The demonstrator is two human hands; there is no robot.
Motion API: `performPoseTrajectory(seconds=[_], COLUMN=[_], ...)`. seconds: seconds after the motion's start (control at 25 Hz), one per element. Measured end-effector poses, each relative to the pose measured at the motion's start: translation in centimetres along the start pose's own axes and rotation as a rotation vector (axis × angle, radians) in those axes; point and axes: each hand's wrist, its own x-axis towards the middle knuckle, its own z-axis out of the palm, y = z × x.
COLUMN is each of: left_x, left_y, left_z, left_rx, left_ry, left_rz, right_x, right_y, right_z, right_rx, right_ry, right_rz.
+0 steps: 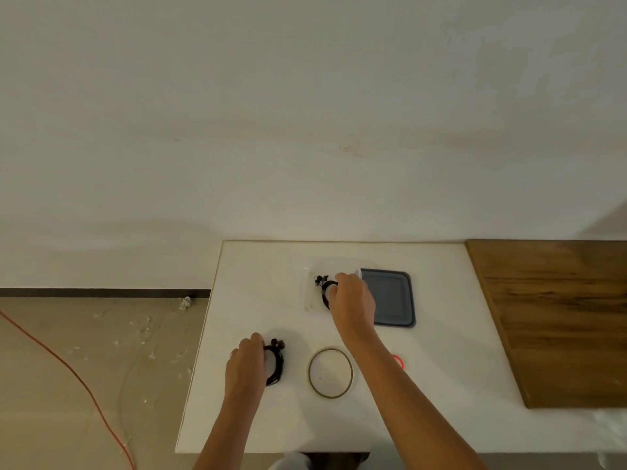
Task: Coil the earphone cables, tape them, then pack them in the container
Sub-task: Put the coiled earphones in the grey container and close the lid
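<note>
1 black coiled earphone cable (pixel 277 368) lies just left of the thin round tape roll (pixel 349 374). The left hand (pixel 246 364) curls its fingers onto its edge. Beyond the roll, the right hand (pixel 353 300) pinches a 2nd coil (pixel 325 295) in a clear shallow container (pixel 307 301), beside a grey rounded-square lid (pixel 393 296), all on a smooth white table (pixel 237 283).

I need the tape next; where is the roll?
Head view: the tape roll lies flat on the white table, centre front, between the coiled earphones held by the left hand and the right forearm.
</note>
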Motion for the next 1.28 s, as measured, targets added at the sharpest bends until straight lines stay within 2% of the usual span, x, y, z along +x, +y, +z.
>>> performPoseTrajectory(seconds=[0.08,0.12,0.16,0.24,0.28,0.36,0.44,0.48,0.6,0.72,0.8,0.92,1.0,1.08,1.16,1.28], left_x=[0.3,0.5,0.8,1.6,2.0,2.7,3.5,3.9,5.2,6.1,6.3,6.1,5.8,5.7,5.6,5.2], left_y=[1.4,2.4,3.3,5.0,5.7,7.3,8.7,9.2,10.6,11.1,10.9,9.9,9.3,8.8,8.4,7.9], left_z=[-0.9,-1.6,-2.4,-4.2,-5.0,-6.0,-6.2,-6.2,-5.5,-4.6,-3.9,-2.7,-2.3,-1.9,-1.6,-1.2], left_rx=[-0.147,-0.295,-0.448,-0.684,-0.733,-0.735,-0.722,-0.726,-0.750,-0.746,-0.696,-0.599,-0.549,-0.533,-0.546,-0.579], left_ry=[-0.001,0.022,0.051,0.077,0.084,0.104,0.114,0.112,0.090,0.097,0.116,0.110,0.115,0.114,0.067,0.006], left_rz=[0.044,0.046,0.040,0.031,0.048,0.118,0.170,0.181,0.184,0.153,0.137,0.171,0.216,0.230,0.183,0.129], right_x=[-1.3,-1.7,-1.8,-1.8,-1.6,-1.3,-0.8,-0.4,0.6,1.3,1.5,1.9,2.1,2.2,2.3,1.8], right_y=[0.1,0.1,0.3,0.8,1.1,1.5,2.0,2.4,3.1,3.0,2.2,1.3,1.1,0.9,1.3,4.2], right_z=[-0.1,-0.5,-1.0,-2.2,-2.7,-3.4,-4.0,-4.3,-4.4,-3.2,-2.2,-0.4,0.5,0.7,0.1,-1.2], right_rx=[0.398,0.593,0.719,0.775,0.810,1.040,1.250,1.279,1.184,0.853,0.708,0.428,0.130,-0.054,-0.042,0.144], right_ry=[0.108,0.080,0.001,-0.215,-0.313,-0.445,-0.489,-0.492,-0.396,-0.138,-0.031,-0.041,-0.116,-0.157,-0.061,0.270], right_rz=[-0.023,0.000,0.016,0.013,0.012,0.078,0.131,0.139,0.168,0.198,0.204,0.200,0.097,0.007,-0.019,0.094])
